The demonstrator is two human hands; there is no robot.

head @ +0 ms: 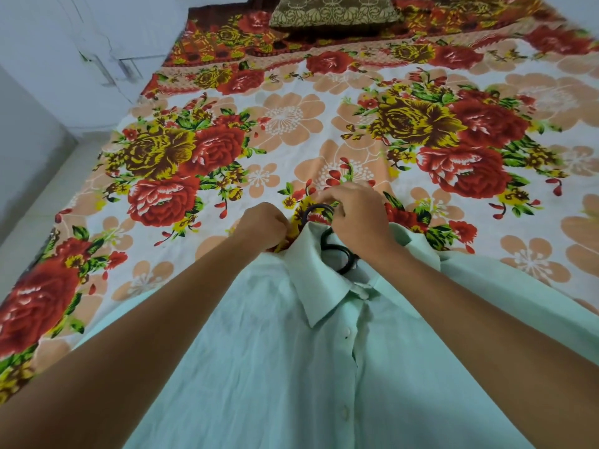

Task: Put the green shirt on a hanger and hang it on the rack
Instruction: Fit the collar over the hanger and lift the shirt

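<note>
Your pale green shirt [291, 367], thin and softly creased with small white buttons, lies buttoned on the bed [291, 124], collar away from you. Your left hand [264, 226] pinches the collar edge; your right hand [356, 215] curls its grip round the black hanger [343, 257] hook. The bedsheet is a bold floral print; a brown patterned pillow [334, 11] lies beyond, beside white walls

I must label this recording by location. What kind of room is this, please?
Most likely a bedroom. A bed with a flowered sheet fills the view, a patterned pillow lies at its far end, and white cupboard doors stand beside it.
</note>
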